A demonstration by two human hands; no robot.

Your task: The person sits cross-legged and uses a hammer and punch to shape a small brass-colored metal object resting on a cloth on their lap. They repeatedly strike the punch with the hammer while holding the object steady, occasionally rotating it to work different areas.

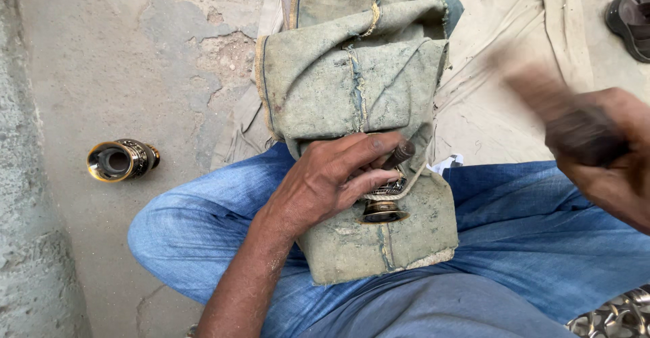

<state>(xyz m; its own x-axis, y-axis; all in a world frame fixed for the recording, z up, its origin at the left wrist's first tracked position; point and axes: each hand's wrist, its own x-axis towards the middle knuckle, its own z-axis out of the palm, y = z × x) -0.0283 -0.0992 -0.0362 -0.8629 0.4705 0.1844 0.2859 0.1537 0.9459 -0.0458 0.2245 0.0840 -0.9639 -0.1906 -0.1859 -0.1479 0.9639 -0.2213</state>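
Observation:
My left hand [336,175] rests on a folded, worn denim pad [352,81] lying over my lap. Its thumb and fingers pinch a short dark metal punch [399,154] against a small engraved brass piece [382,206] that pokes out of a fold in the pad. My right hand [613,159] is raised at the right, blurred, closed around the dark handle of a hammer-like tool [555,111] that slants up to the left, above and apart from the punch.
A second brass vase-like piece [122,160] lies on its side on the cracked concrete floor at the left. A pale cloth [501,60] is spread at the upper right, with a dark sandal [631,16] at its corner. Shiny metal parts [616,316] sit at the bottom right.

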